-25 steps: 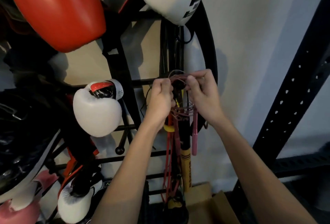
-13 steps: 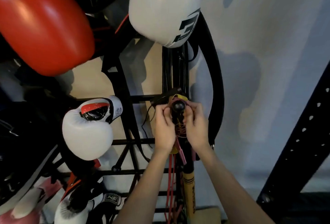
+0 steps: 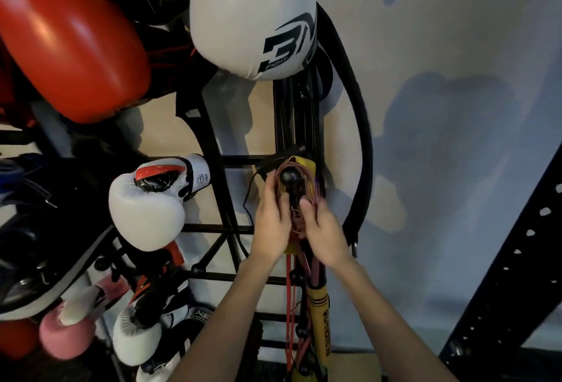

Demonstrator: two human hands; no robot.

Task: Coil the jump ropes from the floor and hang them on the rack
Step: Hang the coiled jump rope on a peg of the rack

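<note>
Pinkish-red rope coil (image 3: 308,172); black peg (image 3: 287,176); white glove (image 3: 243,16), black logo; red pad (image 3: 70,56); yellow tube (image 3: 318,305), black lettering.

**Rack and its load**

A black metal-bar rack (image 3: 240,158) carries a coil of thin pink jump rope (image 3: 307,182) looped over a ball-tipped black peg (image 3: 286,177); a large white boxing glove (image 3: 252,16) and a glossy red boxing glove (image 3: 70,56) hang higher.

Your left hand (image 3: 272,223) and right hand (image 3: 324,234), just below the black ball-tipped peg (image 3: 288,177), are bare. Lower beneath that peg, your left forearm (image 3: 225,314) and right forearm (image 3: 389,314) are bare along all their visible length.
</note>
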